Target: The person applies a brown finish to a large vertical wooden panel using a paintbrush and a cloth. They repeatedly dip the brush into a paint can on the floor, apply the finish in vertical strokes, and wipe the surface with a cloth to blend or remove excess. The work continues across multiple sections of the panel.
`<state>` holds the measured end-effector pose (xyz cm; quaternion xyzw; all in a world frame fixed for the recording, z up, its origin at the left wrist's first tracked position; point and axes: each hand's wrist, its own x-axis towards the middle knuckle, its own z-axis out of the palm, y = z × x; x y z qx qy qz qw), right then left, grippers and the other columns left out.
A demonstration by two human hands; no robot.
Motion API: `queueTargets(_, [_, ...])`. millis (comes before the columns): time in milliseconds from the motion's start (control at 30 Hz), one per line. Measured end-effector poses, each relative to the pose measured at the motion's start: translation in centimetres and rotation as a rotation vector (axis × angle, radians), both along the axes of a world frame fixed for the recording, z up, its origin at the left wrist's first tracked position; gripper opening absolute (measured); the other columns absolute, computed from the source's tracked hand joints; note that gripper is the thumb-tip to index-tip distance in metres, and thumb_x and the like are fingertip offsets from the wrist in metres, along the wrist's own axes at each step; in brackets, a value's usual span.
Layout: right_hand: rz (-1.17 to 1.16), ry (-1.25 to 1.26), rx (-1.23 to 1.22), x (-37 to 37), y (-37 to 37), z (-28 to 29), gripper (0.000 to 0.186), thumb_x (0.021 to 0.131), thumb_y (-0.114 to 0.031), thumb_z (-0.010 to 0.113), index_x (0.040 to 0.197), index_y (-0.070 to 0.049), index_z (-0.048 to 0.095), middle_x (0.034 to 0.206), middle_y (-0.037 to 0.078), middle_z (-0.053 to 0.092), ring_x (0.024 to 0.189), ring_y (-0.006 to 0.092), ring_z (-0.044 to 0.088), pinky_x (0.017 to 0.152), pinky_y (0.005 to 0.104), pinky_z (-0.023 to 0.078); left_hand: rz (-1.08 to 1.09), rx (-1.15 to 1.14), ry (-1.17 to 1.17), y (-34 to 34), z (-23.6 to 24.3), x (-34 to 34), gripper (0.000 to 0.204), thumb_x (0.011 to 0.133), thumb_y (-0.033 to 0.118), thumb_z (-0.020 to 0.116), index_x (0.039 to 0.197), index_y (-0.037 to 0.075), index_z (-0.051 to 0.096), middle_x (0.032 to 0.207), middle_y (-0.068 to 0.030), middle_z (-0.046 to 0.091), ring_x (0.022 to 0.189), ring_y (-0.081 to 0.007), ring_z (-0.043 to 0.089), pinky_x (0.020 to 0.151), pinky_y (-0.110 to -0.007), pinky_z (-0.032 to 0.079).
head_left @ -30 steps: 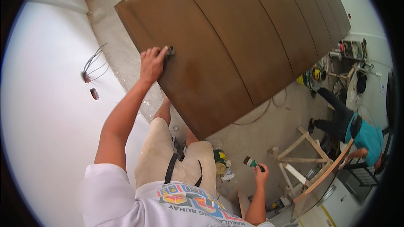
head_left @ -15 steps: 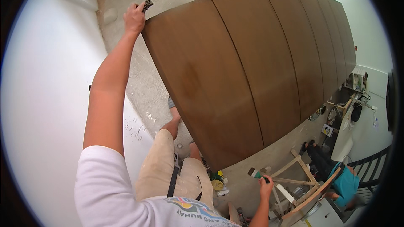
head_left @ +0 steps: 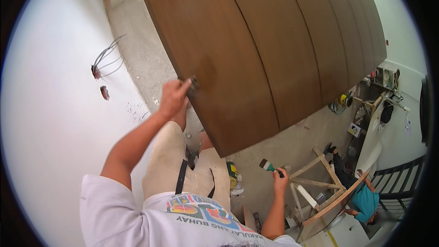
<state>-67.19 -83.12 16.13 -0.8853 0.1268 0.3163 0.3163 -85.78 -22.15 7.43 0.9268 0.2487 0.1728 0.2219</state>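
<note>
A large brown wooden panel (head_left: 215, 55), crossed by several dark grooves, stretches away from me to the far right. My left hand (head_left: 173, 97) is at its left edge, closed on a small dark crumpled rag (head_left: 193, 83) that meets the brown surface. A darker, wet-looking patch shows on the panel beside the rag. Lower right, my right hand (head_left: 280, 180) grips a paintbrush (head_left: 270, 167) by its green handle. The brush's dark bristles point left, apart from the panel.
Grey wires (head_left: 108, 57) stick out of the white wall at left. A wooden frame (head_left: 320, 178) stands at lower right, near a person in a teal shirt (head_left: 365, 201). Cans (head_left: 233, 176) sit by my leg. Black railings (head_left: 402, 183) are at far right.
My left hand has come down from the panel's far left corner along its left edge, bringing the rag nearer me. My right hand with the paintbrush has shifted slightly left and up.
</note>
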Motion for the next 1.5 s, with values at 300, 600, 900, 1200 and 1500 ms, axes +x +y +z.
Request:
queueTargets(300, [-0.013,0.016,-0.072,-2.8,-9.3,-0.8,0.023,0.098,-0.007,0.068,0.117,0.006,0.067,0.101,0.014,0.072,0.09,0.0203,0.075,0.082,0.0321,0.061,-0.403,-0.347,0.196,-30.0,1.0,-5.9,0.045,0.085,0.011,0.07,0.129,0.01,0.072,0.098,-0.0034,0.061,0.099,-0.0229,0.059,0.09,-0.041,0.039])
queueTargets(600, [-0.041,-0.007,-0.098,-4.1,-12.7,0.3,0.025,0.097,-0.008,0.069,0.118,0.005,0.069,0.101,0.014,0.073,0.091,0.0201,0.075,0.081,0.032,0.06,0.089,-0.093,0.033,-20.8,1.0,-1.9,0.052,0.077,-0.004,0.071,0.128,0.008,0.071,0.102,-0.009,0.066,0.096,-0.0301,0.061,0.085,-0.046,0.044])
queueTargets(900, [-0.037,-0.015,-0.04,-4.6,-10.9,-0.9,0.024,0.098,-0.005,0.068,0.118,0.006,0.067,0.1,0.013,0.071,0.091,0.021,0.075,0.082,0.0332,0.06,-0.535,-0.437,0.169,-31.2,1.5,-5.6,0.044,0.084,0.01,0.07,0.128,0.006,0.071,0.095,-0.007,0.057,0.095,-0.0265,0.059,0.085,-0.042,0.043])
queueTargets(1200, [-0.022,-0.009,-0.129,-3.1,-5.7,0.0,0.022,0.096,-0.004,0.068,0.115,0.006,0.068,0.102,0.013,0.07,0.088,0.0207,0.074,0.082,0.0328,0.06,-0.209,-0.114,0.028,-9.4,-2.2,-2.8,0.044,0.086,0.007,0.067,0.129,0.011,0.071,0.101,-0.0054,0.061,0.097,-0.0262,0.061,0.086,-0.042,0.044])
queueTargets(1500, [0.035,-0.048,-0.106,1.8,4.9,0.9,0.021,0.096,-0.004,0.067,0.115,0.005,0.067,0.102,0.013,0.069,0.088,0.0194,0.072,0.081,0.0321,0.062,0.255,0.287,0.057,27.3,-5.2,3.9,0.044,0.09,0.009,0.071,0.132,0.019,0.071,0.112,-0.0045,0.069,0.107,-0.0255,0.066,0.089,-0.044,0.046])
